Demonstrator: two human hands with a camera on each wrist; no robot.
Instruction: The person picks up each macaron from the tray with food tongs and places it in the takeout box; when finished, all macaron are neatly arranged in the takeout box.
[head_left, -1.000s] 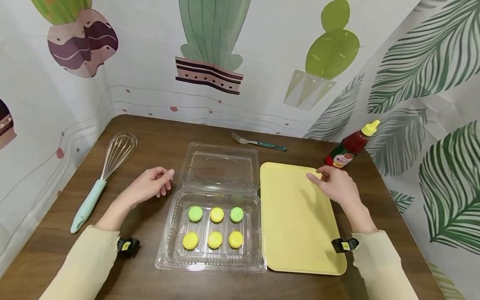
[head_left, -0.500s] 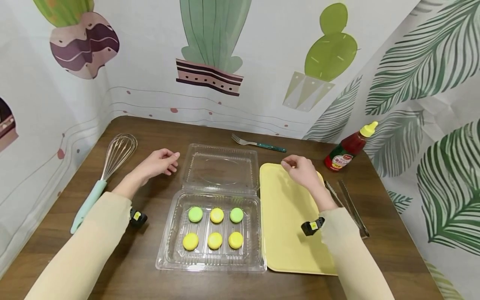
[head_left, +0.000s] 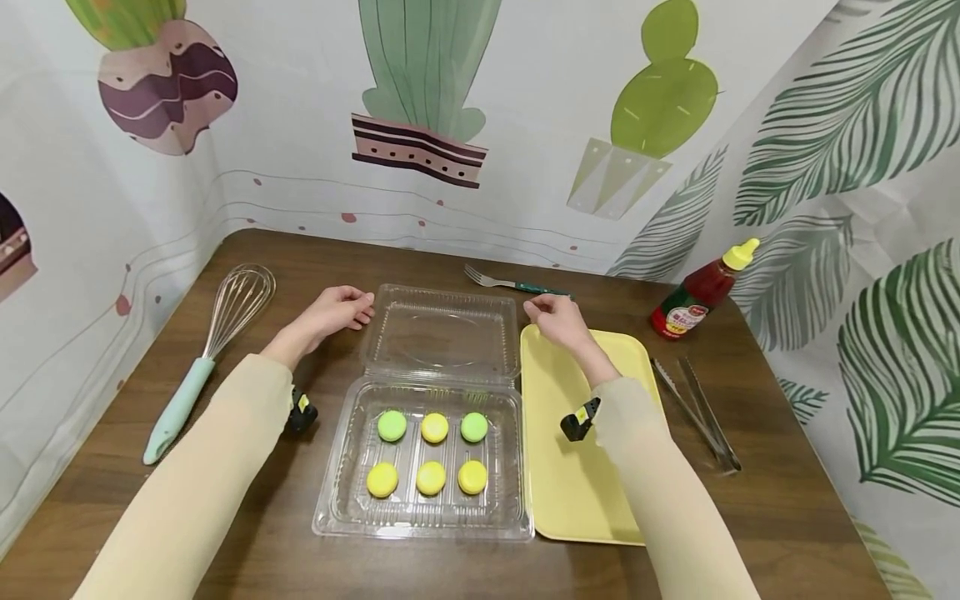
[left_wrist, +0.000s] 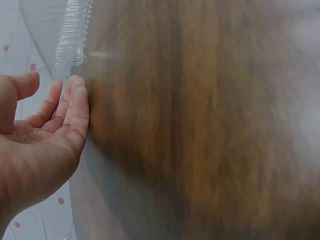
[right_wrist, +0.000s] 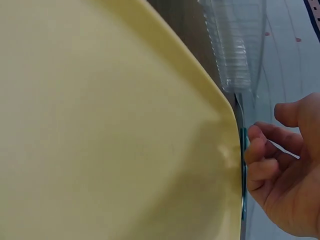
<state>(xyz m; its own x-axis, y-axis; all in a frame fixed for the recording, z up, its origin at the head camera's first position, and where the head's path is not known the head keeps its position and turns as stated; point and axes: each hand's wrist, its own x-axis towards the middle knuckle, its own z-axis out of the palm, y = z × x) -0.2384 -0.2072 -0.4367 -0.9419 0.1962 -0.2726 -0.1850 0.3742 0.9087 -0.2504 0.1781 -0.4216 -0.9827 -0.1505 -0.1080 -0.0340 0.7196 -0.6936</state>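
Observation:
A clear plastic clamshell box (head_left: 337, 508) lies open on the table, its lid (head_left: 442, 333) folded back. In its base sit two rows of macarons, green ones (head_left: 392, 426) and yellow ones (head_left: 431, 478). My left hand (head_left: 335, 312) hovers beside the lid's left edge, fingers loosely bent around nothing; in the left wrist view a small gap seems to part the fingertips (left_wrist: 76, 82) from the plastic. Off the lid's far right corner, above the yellow tray's top end, is my right hand (head_left: 561, 321), also holding nothing, its fingers relaxed.
Right of the box lies a yellow tray (head_left: 555, 483), partly under my right forearm. A fork (head_left: 510, 284) with a teal handle is behind the lid. Metal tongs (head_left: 701, 417) and a red sauce bottle (head_left: 697, 296) are at the right; a whisk (head_left: 198, 367) is at the left.
My right hand has moved left from near the sauce bottle across the tray toward the lid, uncovering the tongs. My left hand has shifted forward and right, up to the lid's side.

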